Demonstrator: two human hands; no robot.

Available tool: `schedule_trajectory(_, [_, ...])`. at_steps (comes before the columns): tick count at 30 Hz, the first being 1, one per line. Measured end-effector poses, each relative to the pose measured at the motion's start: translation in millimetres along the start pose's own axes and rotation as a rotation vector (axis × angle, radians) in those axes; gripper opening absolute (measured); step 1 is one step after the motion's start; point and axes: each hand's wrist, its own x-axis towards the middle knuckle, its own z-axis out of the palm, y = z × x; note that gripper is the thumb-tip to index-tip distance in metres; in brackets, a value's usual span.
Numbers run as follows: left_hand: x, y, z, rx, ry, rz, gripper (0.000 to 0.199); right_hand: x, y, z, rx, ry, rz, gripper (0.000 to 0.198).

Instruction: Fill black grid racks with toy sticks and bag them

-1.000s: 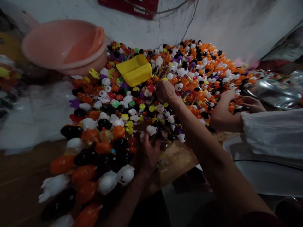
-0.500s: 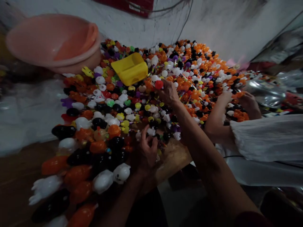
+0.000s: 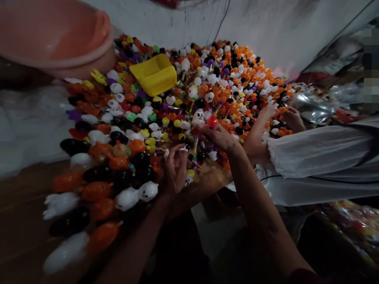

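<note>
My right hand point(image 3: 218, 136) is closed on a candy tube topped by a white skull head point(image 3: 199, 116). A red-topped piece point(image 3: 212, 121) shows at the same fingers, its lower part hidden by them. Coloured bits are visible in the clear tube point(image 3: 196, 144) below the skull head. My left hand point(image 3: 177, 167) is at the near edge of the toy pile, its fingers loosely curled and apart. A small white toy top point(image 3: 183, 148) lies by its fingertips; no hold on it is visible. Loose toys with orange, black, white and yellow tops point(image 3: 137, 146) surround both hands.
A yellow scoop point(image 3: 155, 77) rests on the pile, and a large pink basin point(image 3: 83, 67) stands at the back left. On the right, a co-worker's hands point(image 3: 293, 118) are among the toys beside a shiny silvery object point(image 3: 314, 108). The table edge point(image 3: 204, 189) runs near me.
My right hand has drawn back nearer to me with the skull-topped tube and the red-topped piece. My left hand's fingers have curled a little more. The whole view has shifted.
</note>
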Motion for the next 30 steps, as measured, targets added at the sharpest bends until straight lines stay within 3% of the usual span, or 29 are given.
schedule_trajectory(6, [1, -2, 2, -0.082, -0.083, -0.03, 0.054, -21, 2, 20, 0.074, -0.094, -0.015, 0.049])
schedule_trajectory(13, [3, -11, 0, -0.039, -0.076, -0.004, 0.042, -26, 10, 19, -0.023, -0.107, -0.004, 0.047])
schedule_trajectory(16, [2, -12, 2, 0.014, -0.065, 0.027, 0.038, -22, 10, 15, -0.115, -0.046, 0.019, 0.05])
schedule_trajectory(19, [2, -15, 1, 0.076, 0.058, 0.056, 0.031, -9, 1, 13, -0.385, 0.036, 0.071, 0.049])
schedule_trajectory(23, [3, -15, -8, 0.099, 0.172, 0.083, 0.02, 11, -13, 24, -1.002, 0.284, 0.129, 0.028])
schedule_trajectory(26, [4, -10, -15, 0.085, 0.248, 0.104, 0.015, 20, -15, 45, -1.155, 0.409, 0.063, 0.029])
schedule_trajectory(28, [6, -5, -18, 0.053, 0.303, 0.126, 0.013, 27, -14, 62, -1.173, 0.297, -0.021, 0.03])
schedule_trajectory(30, [10, -2, -19, 0.008, 0.346, 0.131, 0.011, 37, -11, 78, -1.189, 0.101, -0.118, 0.028])
